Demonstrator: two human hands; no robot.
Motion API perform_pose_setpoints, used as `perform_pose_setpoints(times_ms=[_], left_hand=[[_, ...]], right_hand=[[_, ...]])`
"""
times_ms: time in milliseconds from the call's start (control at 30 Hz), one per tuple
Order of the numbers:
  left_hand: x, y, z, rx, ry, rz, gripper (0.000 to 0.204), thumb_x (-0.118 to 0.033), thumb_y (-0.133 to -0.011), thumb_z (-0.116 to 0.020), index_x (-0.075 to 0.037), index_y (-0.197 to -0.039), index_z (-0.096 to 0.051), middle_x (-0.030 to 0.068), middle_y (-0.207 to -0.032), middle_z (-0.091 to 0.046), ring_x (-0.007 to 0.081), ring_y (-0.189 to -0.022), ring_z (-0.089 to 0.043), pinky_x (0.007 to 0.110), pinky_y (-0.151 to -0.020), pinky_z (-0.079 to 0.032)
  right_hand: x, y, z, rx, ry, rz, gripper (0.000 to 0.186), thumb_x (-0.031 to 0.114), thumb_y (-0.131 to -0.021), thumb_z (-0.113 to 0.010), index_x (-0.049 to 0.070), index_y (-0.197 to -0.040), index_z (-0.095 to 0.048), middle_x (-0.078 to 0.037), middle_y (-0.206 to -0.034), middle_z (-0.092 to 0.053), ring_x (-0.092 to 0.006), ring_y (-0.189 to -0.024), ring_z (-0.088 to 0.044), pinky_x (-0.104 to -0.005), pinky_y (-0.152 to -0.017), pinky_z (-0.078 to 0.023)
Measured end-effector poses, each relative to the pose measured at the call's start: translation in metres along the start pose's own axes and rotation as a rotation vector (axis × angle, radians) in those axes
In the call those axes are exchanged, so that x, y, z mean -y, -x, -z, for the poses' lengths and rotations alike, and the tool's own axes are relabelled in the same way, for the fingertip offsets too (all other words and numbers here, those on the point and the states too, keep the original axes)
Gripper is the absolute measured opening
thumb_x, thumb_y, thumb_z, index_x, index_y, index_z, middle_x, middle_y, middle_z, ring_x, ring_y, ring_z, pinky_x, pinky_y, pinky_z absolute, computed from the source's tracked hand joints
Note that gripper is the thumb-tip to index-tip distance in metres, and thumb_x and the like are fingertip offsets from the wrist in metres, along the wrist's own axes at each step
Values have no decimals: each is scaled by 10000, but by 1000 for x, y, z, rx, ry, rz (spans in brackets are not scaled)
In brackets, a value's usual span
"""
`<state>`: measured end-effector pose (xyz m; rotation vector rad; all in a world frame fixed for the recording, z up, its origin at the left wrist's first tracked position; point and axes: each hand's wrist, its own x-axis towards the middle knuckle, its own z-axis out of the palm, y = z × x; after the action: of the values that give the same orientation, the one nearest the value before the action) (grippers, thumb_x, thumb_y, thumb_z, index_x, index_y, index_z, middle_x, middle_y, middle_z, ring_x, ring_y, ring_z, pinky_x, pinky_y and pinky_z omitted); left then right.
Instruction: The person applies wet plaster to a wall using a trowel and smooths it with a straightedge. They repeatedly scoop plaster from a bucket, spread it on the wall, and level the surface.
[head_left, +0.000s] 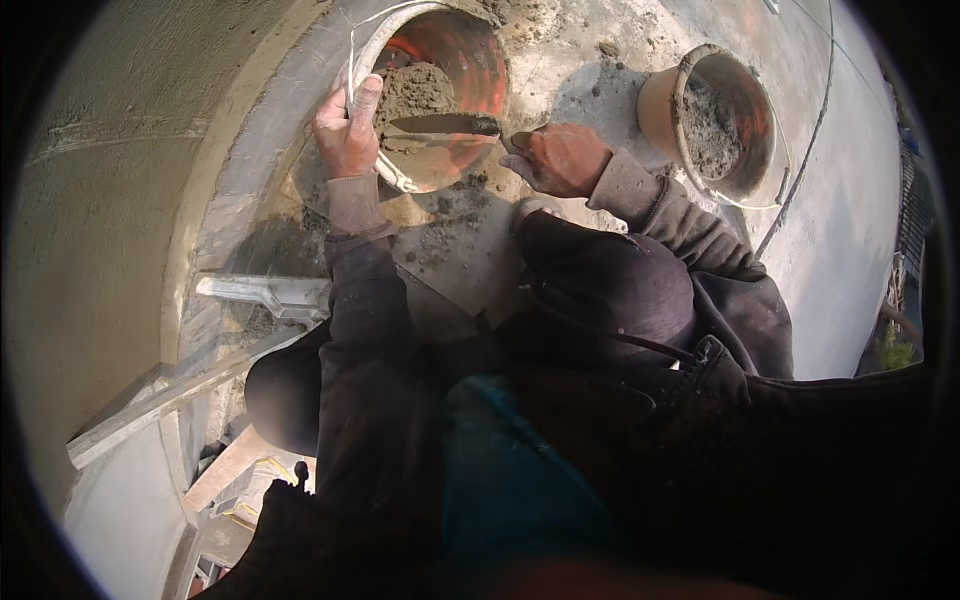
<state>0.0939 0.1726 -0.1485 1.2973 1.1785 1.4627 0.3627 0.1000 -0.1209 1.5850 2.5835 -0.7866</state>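
At the top centre stands a bucket (482, 60) with a reddish inner wall and a pale rim, tilted toward me. Grey wet mortar (416, 88) is heaped inside it. My left hand (347, 132) is closed on the bucket's left rim, thumb on the inside. In my right hand (566, 160), just right of the bucket, is a trowel (440, 124). Its blade reaches leftward across the bucket's mouth, over the mortar. The fingers close around the handle, which is mostly hidden.
Another bucket (655, 112), crusted with mortar, stands at the right with its wire handle hanging down. A plastered wall (100, 200) rises at the left. Nearby lie a metal bar (262, 290) and a long wooden strip (170, 405). A cable (822, 130) crosses the right side.
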Motion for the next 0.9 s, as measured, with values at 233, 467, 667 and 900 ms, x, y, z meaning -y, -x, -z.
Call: perform_pose_setpoints(times_ms=[233,467,667,900], left_hand=[[2,4,-10,14,46,-36,386,-267,-950,-707,75,-1129,-707,71,-1097,-688,114,-978,-578,281,-881,-453],[0,2,-13,18,14,-59,369,-253,-961,-693,86,-1103,-703,43,-1039,-671,106,-937,-563,273,-841,-448],[0,1,-15,-73,47,-30,352,-258,-981,-657,87,-1037,-702,29,-943,-639,93,-873,-540,271,-779,-436],[3,25,38,-156,-642,-123,404,-340,-998,-574,53,-996,-669,51,-820,-626,156,-700,-553,333,-659,-440]], right_hand=[[8,-3,-8,69,-80,13,333,340,-963,-544,34,-948,-674,-221,-751,-675,-431,-776,-677,-529,-710,-541],[-7,-15,-25,160,-214,72,446,408,-982,-527,-11,-904,-658,-207,-733,-663,-391,-703,-661,-500,-676,-537],[-22,-12,-5,710,-1254,-331,488,482,-996,-558,47,-775,-578,8,-575,-458,-90,-416,-454,-274,-370,-385],[-10,5,29,621,-1917,-149,347,331,-1012,-567,20,-861,-589,-24,-599,-502,-117,-427,-487,-274,-387,-430]])
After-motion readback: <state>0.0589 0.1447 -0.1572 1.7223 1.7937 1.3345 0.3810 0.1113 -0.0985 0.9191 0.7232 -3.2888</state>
